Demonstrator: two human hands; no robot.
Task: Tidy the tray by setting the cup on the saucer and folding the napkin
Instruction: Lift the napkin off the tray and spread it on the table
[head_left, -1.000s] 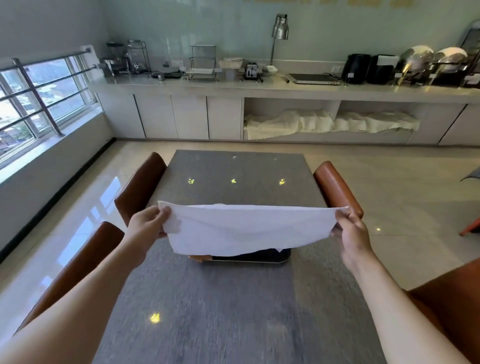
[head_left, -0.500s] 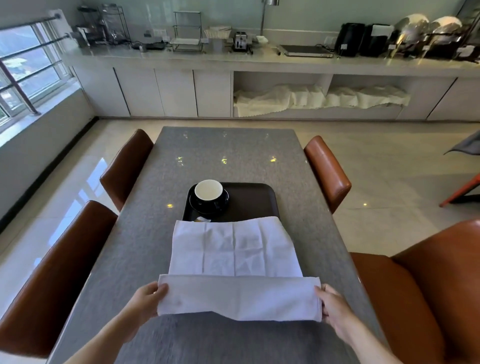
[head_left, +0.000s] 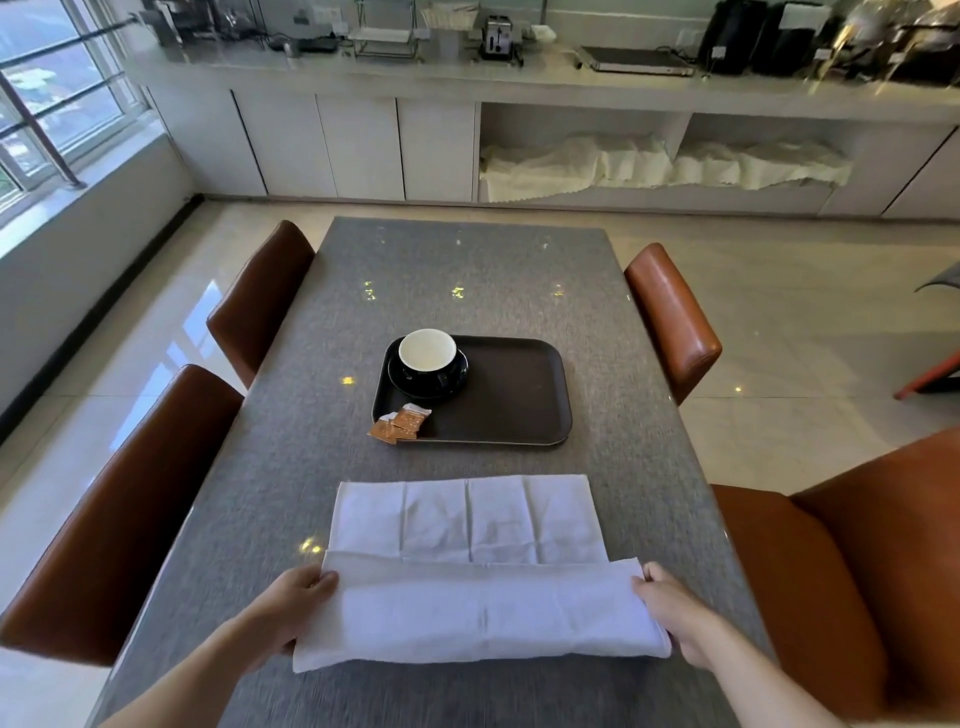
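Pinching both ends of the napkin (head_left: 480, 610), my left hand (head_left: 291, 603) and right hand (head_left: 670, 608) keep fingers clamped for an even fold at lower centre.

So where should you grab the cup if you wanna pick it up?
Probably by the rim of the cup, coming straight down from above. It stands upright on the saucer with its mouth open upward; no handle can be clearly made out.

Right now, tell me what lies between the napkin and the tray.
Only bare grey table between napkin and tray, per the head view.
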